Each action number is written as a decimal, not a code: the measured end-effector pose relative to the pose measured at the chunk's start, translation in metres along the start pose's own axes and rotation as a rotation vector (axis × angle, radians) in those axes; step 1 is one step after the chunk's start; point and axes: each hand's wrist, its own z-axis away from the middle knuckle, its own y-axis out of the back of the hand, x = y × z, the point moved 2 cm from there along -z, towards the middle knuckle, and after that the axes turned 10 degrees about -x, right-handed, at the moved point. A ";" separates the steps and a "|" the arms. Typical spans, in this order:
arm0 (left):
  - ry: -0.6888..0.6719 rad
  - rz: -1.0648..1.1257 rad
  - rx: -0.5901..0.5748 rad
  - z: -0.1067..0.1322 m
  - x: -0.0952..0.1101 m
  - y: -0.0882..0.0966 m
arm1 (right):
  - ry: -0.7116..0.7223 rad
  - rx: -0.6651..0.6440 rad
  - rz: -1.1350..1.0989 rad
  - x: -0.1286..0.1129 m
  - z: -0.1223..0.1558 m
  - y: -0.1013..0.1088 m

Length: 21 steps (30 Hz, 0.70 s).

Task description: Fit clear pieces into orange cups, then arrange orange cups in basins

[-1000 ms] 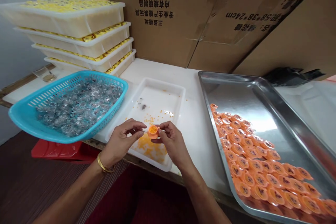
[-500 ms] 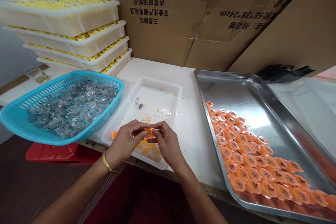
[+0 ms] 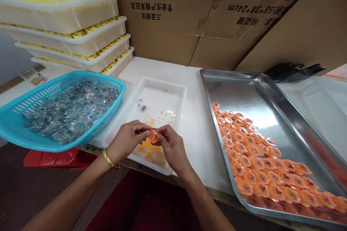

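Between my two hands is a small round orange plastic case (image 3: 153, 136), held over the near part of a shallow white tray (image 3: 185, 95). My left hand (image 3: 130, 139) pinches its left side with thumb and fingertips. On its right side my right hand (image 3: 170, 144) grips it the same way. Beneath the hands, orange-yellow bits (image 3: 149, 151) lie heaped in the tray, with small loose pellets (image 3: 157, 118) scattered farther up. A few clear, dark-printed pieces (image 3: 143, 108) sit near the tray's left side. Fingers partly cover the case.
At left, a blue basket (image 3: 119, 101) holds many clear round pieces. Behind it rise stacked white crates (image 3: 73, 14) of yellow items. A steel tray (image 3: 241, 75) at right carries rows of orange cases (image 3: 257, 164). Cardboard boxes (image 3: 168, 39) wall the back; a red stool (image 3: 54, 158) stands below.
The orange case has turned in my fingers, so more of its round face shows. My left hand has shifted slightly left, and the view has moved a little.
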 end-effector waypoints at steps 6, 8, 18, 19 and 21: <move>0.023 0.113 -0.054 -0.006 0.000 0.000 | 0.003 0.006 -0.082 0.000 -0.002 0.001; 0.043 0.174 -0.057 -0.008 -0.002 0.000 | 0.004 0.004 -0.109 0.000 -0.002 0.002; -0.071 0.029 -0.029 -0.009 -0.002 -0.005 | -0.021 0.057 -0.212 -0.008 0.003 -0.004; -0.102 -0.001 -0.002 -0.009 -0.001 -0.005 | -0.013 0.074 -0.225 -0.010 0.004 -0.004; -0.117 -0.011 0.028 -0.008 -0.002 -0.006 | 0.010 0.096 -0.232 -0.013 0.005 -0.004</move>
